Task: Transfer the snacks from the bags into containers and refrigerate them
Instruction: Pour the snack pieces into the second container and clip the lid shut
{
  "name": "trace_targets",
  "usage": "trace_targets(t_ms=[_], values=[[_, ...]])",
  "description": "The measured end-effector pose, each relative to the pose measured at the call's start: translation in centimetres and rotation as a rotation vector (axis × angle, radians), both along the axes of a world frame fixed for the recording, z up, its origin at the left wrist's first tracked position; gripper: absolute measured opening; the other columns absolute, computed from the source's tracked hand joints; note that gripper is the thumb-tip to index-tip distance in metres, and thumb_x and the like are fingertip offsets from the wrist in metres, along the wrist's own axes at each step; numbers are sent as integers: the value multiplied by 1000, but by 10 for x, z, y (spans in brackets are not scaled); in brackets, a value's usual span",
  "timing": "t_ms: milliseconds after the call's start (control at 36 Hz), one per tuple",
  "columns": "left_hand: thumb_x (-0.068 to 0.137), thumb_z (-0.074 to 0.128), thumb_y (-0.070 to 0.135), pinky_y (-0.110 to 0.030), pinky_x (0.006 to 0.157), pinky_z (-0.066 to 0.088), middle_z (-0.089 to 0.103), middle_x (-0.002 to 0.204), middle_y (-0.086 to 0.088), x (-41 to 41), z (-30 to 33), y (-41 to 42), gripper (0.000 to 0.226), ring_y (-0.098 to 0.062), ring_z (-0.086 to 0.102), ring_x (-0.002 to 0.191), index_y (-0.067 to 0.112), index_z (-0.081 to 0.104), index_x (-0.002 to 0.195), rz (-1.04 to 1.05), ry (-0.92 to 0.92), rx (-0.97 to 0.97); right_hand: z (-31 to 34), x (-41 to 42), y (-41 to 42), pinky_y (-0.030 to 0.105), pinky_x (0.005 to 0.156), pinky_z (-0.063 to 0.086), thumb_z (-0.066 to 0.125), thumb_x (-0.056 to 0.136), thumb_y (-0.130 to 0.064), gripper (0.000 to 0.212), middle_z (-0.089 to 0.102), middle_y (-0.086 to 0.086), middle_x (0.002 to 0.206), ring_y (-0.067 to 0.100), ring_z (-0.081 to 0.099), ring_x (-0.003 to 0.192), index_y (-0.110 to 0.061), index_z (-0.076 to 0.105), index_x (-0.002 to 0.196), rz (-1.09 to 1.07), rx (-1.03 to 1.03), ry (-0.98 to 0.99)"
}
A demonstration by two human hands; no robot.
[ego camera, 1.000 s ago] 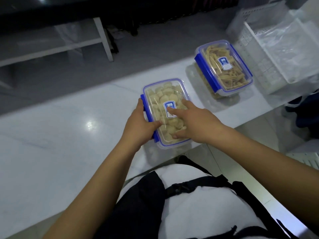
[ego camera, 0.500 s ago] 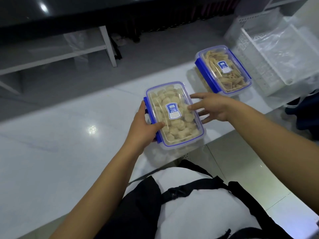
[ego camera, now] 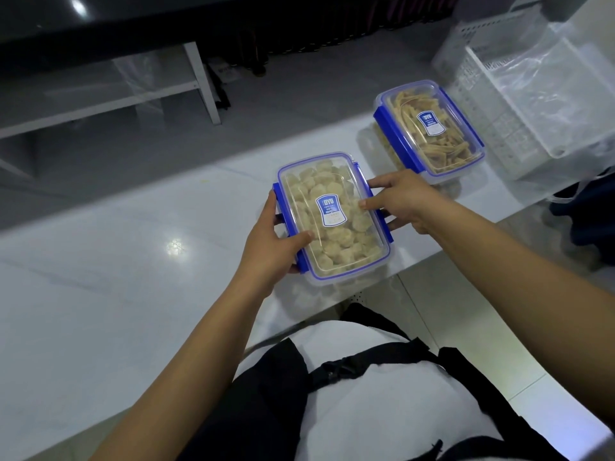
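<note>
A clear lidded container with blue clips, full of pale round snacks, sits near the front edge of the white counter. My left hand grips its left side, thumb on the lid and fingers round the blue clip. My right hand holds its right side, thumb on the lid, fingers down by the right clip. A second closed container holding long tan strips stands behind and to the right, apart from both hands.
A white slatted basket with clear plastic bags stands at the far right of the counter. A white shelf frame stands on the floor beyond. The counter's front edge runs just under the near container.
My right hand left the top of the lid, swung out to the right and came back onto the container's right side. The left hand kept its grip on the left clip.
</note>
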State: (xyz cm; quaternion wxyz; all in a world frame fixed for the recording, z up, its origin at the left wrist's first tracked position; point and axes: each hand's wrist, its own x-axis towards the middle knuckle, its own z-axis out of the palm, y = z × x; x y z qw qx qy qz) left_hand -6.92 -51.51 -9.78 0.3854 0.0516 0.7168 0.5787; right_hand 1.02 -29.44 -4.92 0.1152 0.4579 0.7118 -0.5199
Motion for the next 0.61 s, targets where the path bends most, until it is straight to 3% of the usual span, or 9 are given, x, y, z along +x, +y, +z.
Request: trace_targets(t_ms=[139,250,417,528,611], values=[[88,78,12,-29,50,57,56,115,21,1,1,0,90,-12,64,96,48,28,153,8,-3,4,-3,4,-1,34,58,59,75,89,-18,50,71,1,105,17,71,87,-22,58,136,-30,-10,40],[87,78,11,-31,52,59,56,116,20,1,2,-1,89,-14,64,99,49,29,152,19,-19,18,-4,6,-2,27,45,55,75,88,-17,47,71,-1,101,14,71,81,-24,60,133,-62,-23,69],[86,79,15,-32,53,59,56,122,14,3,4,-3,90,-16,65,101,52,29,151,41,-64,40,-9,14,-9,29,50,57,75,89,-22,47,70,-3,107,16,71,87,-28,59,133,-125,-45,137],[86,80,23,-36,59,62,65,123,6,7,1,-7,64,-19,73,97,39,48,139,74,-172,55,-14,27,-14,27,53,57,78,86,-29,42,75,-3,102,12,75,79,-26,63,126,-198,-113,137],[88,77,26,-33,61,62,73,117,5,7,-3,-10,40,-13,76,92,30,62,125,63,-238,98,-16,40,-16,24,54,57,77,87,-24,37,77,-8,91,7,75,79,-26,64,122,-198,-128,157]])
